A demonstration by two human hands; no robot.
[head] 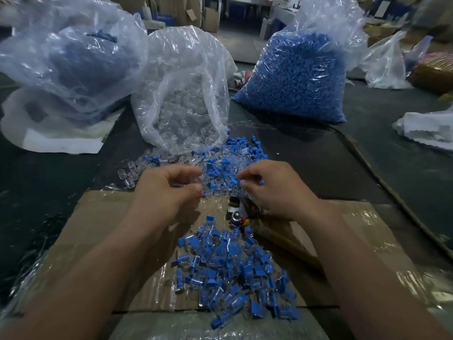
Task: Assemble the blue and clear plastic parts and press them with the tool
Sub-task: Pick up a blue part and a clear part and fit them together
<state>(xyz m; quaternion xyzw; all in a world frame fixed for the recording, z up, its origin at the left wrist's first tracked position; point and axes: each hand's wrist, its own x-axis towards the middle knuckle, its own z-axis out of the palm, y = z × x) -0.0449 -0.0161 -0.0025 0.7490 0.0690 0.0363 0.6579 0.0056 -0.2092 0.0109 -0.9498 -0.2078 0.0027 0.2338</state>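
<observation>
I am at the picking step, drawing one piece of each kind from the loose pile [220,168] of blue and clear parts that lies at twelve o'clock from my hands.

My left hand [169,190] has its fingers curled in against the thumb, pinching what looks like a clear part [182,185]; it is blurred, so I judge this rather than see it plainly. My right hand [267,190] is curled down into the pile's three o'clock edge. A speck of a blue part [261,182] shows at its fingers, but I cannot tell whether I have hold of it or only touch it.

The tool [235,214] rests on the cardboard [103,217] at six o'clock from the loose pile, partly under my right hand. The finished pile [232,273] lies farther toward six o'clock. The bag of clear parts [181,106] sits at twelve o'clock and the bag of blue parts [296,77] at one o'clock.

Next, I judge, I must bring both hands together, seat the blue piece squarely in the clear one, then carry the pair down to the tool.
</observation>
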